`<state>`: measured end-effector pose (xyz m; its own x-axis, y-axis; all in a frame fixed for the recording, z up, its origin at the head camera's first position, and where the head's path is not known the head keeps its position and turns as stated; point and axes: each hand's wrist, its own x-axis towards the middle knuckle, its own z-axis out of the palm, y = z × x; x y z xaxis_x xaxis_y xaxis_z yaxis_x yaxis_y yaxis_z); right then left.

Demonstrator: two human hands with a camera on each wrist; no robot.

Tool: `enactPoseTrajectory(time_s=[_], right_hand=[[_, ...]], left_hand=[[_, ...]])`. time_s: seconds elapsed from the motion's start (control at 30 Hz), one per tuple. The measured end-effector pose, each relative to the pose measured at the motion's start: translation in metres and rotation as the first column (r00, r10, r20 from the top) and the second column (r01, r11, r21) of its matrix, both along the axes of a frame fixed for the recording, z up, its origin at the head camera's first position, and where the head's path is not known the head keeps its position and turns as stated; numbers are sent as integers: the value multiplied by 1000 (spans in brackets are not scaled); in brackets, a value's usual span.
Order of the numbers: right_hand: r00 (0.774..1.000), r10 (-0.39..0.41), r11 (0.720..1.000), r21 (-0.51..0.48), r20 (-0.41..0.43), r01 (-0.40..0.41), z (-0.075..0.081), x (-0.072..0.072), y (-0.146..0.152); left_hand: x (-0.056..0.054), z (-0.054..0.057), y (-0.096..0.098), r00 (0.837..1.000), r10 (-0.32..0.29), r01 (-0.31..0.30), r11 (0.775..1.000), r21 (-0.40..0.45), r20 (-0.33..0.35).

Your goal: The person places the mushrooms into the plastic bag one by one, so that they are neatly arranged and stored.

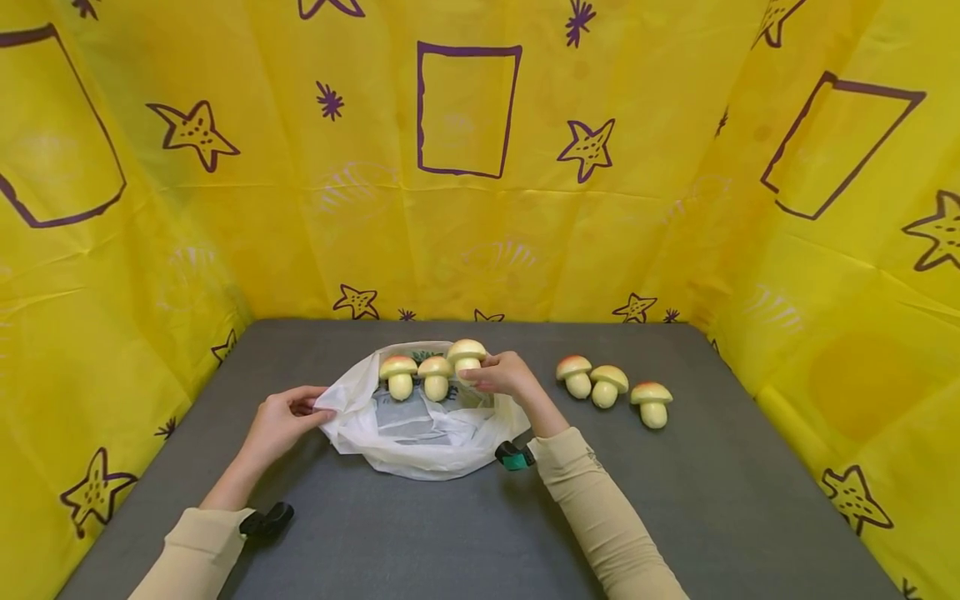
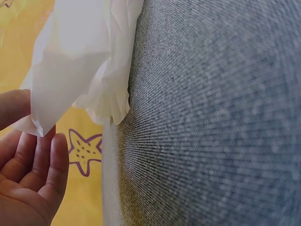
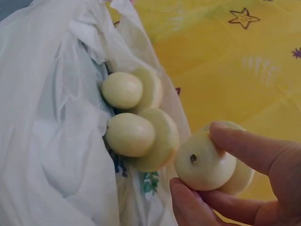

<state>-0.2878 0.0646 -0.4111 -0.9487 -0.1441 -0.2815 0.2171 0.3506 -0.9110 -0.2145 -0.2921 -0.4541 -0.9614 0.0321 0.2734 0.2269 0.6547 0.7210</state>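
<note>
A white plastic bag point(image 1: 420, 458) lies spread on the dark table with its mouth facing up. My left hand point(image 1: 283, 423) pinches the bag's left edge between thumb and fingers, as the left wrist view shows with the bag's corner point(image 2: 47, 110). In my right hand point(image 1: 504, 375) is a toy mushroom point(image 1: 467, 350), gripped by its stem over the bag's right back part. Two more mushrooms, one with a reddish cap point(image 1: 398, 367) and one paler point(image 1: 435, 379), lie side by side in the bag. The right wrist view shows the held mushroom's stem end point(image 3: 204, 162) close to them.
To the right of the bag, a mushroom point(image 1: 574, 377) and a second mushroom point(image 1: 609, 386) lie together, with a third mushroom point(image 1: 652, 404) a little apart. Yellow cloth walls point(image 1: 480, 233) with drawn stars rise around the grey table point(image 1: 420, 542).
</note>
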Motion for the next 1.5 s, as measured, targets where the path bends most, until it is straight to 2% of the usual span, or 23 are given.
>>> enactPoseTrajectory(time_s=[0.1,0.23,0.3,0.53,1.0,1.37,1.5], right_hand=[[999,-12,994,109,-36,16,-4,-2,1],[996,-12,967,251,-87,33,-11,-3,3],[994,-18,960,275,-107,47,-14,-3,3],[993,-40,954,292,-115,73,-23,-6,3],[984,-10,896,435,-177,87,-31,-4,-1],[987,-13,898,432,-161,82,-32,-2,-3],[989,-16,920,385,-144,71,-31,-2,-2]], left_hand=[[0,0,0,1000,1,-1,1000,1,4],[0,-1,-1,1000,-2,2,1000,5,8],[0,-1,-1,1000,-3,3,1000,8,5],[0,-3,-3,1000,-3,3,1000,14,6],[0,-6,-6,999,-12,12,1000,12,-37],[0,-5,-8,1000,-10,10,1000,2,-24],[1,-4,-7,1000,-5,5,1000,-5,-23]])
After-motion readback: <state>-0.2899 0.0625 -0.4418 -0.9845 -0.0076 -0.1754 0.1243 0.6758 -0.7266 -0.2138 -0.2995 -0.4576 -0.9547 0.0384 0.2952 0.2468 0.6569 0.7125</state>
